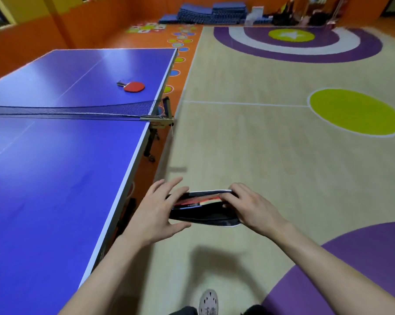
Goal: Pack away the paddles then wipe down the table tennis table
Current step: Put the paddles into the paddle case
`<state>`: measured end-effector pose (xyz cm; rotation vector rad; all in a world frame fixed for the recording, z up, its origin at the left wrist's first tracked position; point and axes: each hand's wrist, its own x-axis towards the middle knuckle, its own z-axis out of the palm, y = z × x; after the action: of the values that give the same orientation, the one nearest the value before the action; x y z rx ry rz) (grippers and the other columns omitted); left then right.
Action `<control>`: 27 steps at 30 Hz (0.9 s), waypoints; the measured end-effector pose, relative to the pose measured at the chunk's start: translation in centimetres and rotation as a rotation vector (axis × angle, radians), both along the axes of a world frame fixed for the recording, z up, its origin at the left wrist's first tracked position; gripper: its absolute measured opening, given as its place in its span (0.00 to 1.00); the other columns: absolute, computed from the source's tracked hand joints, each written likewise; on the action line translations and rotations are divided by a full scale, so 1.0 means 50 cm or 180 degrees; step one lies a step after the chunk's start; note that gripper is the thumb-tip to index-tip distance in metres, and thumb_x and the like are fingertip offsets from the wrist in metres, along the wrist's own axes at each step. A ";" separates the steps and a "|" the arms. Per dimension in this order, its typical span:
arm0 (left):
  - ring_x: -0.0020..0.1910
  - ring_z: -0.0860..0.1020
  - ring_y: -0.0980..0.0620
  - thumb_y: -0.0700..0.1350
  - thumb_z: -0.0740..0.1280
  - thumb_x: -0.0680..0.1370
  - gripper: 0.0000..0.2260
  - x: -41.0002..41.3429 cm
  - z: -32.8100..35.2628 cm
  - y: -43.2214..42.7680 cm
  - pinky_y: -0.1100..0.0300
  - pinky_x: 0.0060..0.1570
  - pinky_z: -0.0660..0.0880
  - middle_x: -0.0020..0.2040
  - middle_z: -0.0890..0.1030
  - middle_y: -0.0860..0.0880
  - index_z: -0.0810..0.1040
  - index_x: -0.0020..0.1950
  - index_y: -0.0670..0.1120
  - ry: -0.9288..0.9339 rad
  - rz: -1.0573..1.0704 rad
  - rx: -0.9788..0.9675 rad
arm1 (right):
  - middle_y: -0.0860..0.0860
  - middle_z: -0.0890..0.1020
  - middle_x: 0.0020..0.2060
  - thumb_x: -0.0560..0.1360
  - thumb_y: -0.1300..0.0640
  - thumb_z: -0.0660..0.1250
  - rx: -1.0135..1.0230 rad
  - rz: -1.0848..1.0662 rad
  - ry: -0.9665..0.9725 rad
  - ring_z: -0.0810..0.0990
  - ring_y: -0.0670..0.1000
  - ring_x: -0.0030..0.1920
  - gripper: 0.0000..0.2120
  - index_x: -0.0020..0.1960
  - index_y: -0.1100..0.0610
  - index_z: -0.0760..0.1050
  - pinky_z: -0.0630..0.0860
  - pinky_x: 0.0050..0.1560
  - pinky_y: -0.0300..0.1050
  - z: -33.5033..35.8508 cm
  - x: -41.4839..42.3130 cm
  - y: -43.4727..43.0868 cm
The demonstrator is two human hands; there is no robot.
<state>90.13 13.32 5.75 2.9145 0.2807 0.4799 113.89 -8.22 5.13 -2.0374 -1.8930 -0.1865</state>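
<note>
I hold a black paddle case [203,216] in the air beside the table's right edge. A red paddle [193,201] lies partly inside its open mouth. My left hand [156,212] grips the case's left end with its fingers spread. My right hand [248,206] pinches the case's upper edge on the right. A second red paddle [132,86] lies flat on the far half of the blue table tennis table [55,189], beyond the net [78,110].
The net post and clamp [163,114] stick out at the table's right edge. Table legs with wheels [149,146] stand below. Wooden floor with purple and green circles spreads to the right. Stacked blue mats [205,12] sit by the far wall. My shoe [208,302] shows below.
</note>
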 end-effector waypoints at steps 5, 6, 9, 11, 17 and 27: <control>0.74 0.73 0.56 0.81 0.66 0.71 0.44 0.096 0.011 0.107 0.52 0.75 0.71 0.79 0.71 0.58 0.66 0.82 0.59 0.0615 0.0342 -0.0741 | 0.52 0.73 0.48 0.82 0.63 0.71 0.0269 0.0341 -0.0094 0.73 0.53 0.49 0.07 0.60 0.58 0.81 0.68 0.41 0.45 0.018 0.110 0.130; 0.71 0.75 0.59 0.77 0.63 0.77 0.36 0.115 0.013 0.128 0.51 0.71 0.74 0.75 0.75 0.61 0.68 0.80 0.61 0.0514 0.0361 -0.1047 | 0.53 0.74 0.49 0.82 0.64 0.71 0.0306 0.0419 -0.0121 0.74 0.54 0.49 0.08 0.60 0.58 0.81 0.69 0.41 0.45 0.017 0.136 0.161; 0.63 0.79 0.62 0.65 0.53 0.87 0.19 0.174 0.019 0.190 0.52 0.62 0.77 0.64 0.81 0.64 0.74 0.72 0.63 0.0242 0.0464 -0.1345 | 0.53 0.74 0.50 0.83 0.64 0.67 0.0386 0.0642 -0.0129 0.75 0.54 0.49 0.07 0.60 0.57 0.79 0.73 0.40 0.48 0.003 0.223 0.252; 0.59 0.80 0.62 0.63 0.52 0.88 0.17 0.219 0.020 0.222 0.55 0.59 0.77 0.61 0.82 0.65 0.76 0.70 0.64 0.0303 0.0582 -0.1196 | 0.53 0.74 0.50 0.82 0.65 0.68 0.0403 0.0750 -0.0134 0.75 0.55 0.49 0.08 0.60 0.57 0.79 0.75 0.38 0.50 -0.007 0.284 0.310; 0.48 0.80 0.59 0.56 0.60 0.87 0.09 0.368 -0.015 0.299 0.52 0.49 0.78 0.49 0.79 0.60 0.79 0.53 0.56 -0.0430 0.1428 -0.1108 | 0.55 0.77 0.52 0.88 0.54 0.65 0.0573 0.0948 0.0294 0.77 0.57 0.52 0.08 0.60 0.55 0.81 0.81 0.43 0.53 -0.054 0.450 0.499; 0.39 0.77 0.58 0.49 0.63 0.87 0.12 0.503 -0.041 0.461 0.52 0.39 0.72 0.39 0.79 0.58 0.72 0.44 0.60 -0.1324 0.3470 -0.1422 | 0.58 0.80 0.67 0.74 0.37 0.81 -0.1647 -0.1374 0.3760 0.87 0.62 0.58 0.43 0.77 0.59 0.67 0.86 0.58 0.58 -0.026 0.595 0.781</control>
<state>115.28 36.38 3.68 1.9339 1.6463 0.9611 143.64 30.84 3.85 -2.0299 -0.7786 1.2281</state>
